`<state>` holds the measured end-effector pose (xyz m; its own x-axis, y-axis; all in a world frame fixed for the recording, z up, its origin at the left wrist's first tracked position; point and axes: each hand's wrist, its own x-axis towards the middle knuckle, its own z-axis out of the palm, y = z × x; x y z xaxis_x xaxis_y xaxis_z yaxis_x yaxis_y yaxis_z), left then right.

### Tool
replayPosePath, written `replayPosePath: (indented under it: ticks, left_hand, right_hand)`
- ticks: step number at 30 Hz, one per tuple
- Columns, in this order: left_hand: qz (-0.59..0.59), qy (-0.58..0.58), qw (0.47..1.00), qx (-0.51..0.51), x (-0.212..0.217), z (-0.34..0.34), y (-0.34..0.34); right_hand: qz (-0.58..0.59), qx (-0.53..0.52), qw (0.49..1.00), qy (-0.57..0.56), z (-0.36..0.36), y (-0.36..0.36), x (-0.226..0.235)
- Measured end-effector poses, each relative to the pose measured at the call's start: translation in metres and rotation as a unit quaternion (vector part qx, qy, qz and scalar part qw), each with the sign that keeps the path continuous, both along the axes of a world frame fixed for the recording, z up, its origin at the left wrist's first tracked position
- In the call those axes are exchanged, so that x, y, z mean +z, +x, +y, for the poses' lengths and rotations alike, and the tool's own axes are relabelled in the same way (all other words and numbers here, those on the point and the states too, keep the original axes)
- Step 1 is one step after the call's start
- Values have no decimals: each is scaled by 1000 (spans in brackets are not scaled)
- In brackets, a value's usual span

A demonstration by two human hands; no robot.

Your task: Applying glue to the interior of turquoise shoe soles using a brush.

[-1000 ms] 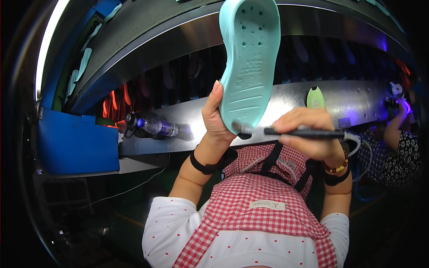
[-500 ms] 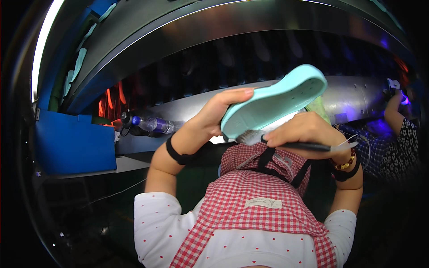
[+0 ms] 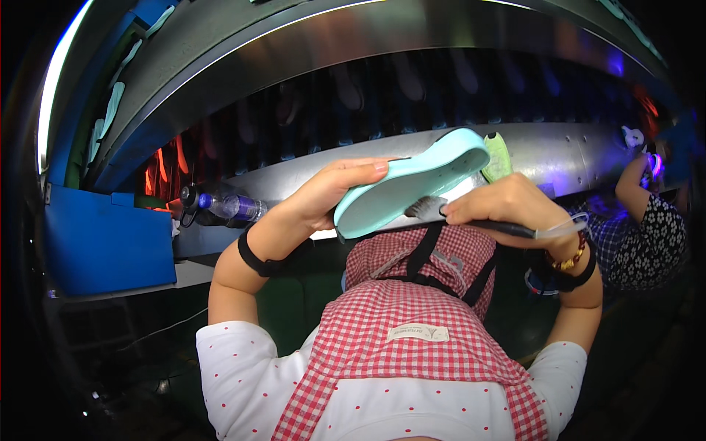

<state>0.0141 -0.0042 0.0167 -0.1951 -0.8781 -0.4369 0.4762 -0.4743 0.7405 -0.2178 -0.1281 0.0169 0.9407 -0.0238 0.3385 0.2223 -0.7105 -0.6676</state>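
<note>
The left hand [image 3: 331,192] held a pale green shoe sole [image 3: 412,180] up in front of the person, and its grip was wrapped around the heel end, with the thumb along the top edge and the other fingers under it. The shoe sole lay nearly flat, tipped up a little at the far end, and it reached out to the right of that grip. The right hand [image 3: 507,209] was just below the far end of the shoe sole, and its grip was pressed tight around the dark handle of a brush [image 3: 456,214]. The brush hairs stuck out to the left of that grip and touched the under side of the shoe sole. Below both hands was a red checked apron [image 3: 412,323] with black straps. A black band [image 3: 254,257] sat on the left wrist, and a bead bracelet [image 3: 566,259] sat on the right wrist. Behind the hands ran a long shiny metal machine [image 3: 559,151]. Far left of the left grip stood a blue box [image 3: 103,242] and a clear bottle [image 3: 232,207]. Far right, another person's arm [image 3: 632,187] reached up to the machine.
</note>
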Motion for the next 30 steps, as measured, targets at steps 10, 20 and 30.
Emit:
replayPosePath:
  ticks: [10,20,30]
  left_hand:
    - [222,-31,970,92,-35,6,-12]
    - [237,-199,929,201,-26,53,34]
    - [223,-339,625,667,113,56,268]
  right_hand:
    - [-50,-260,873,409,-4,11,-39]
    - [-169,-213,876,399,45,13,-41]
    - [-186,-251,794,522,23,13,-74]
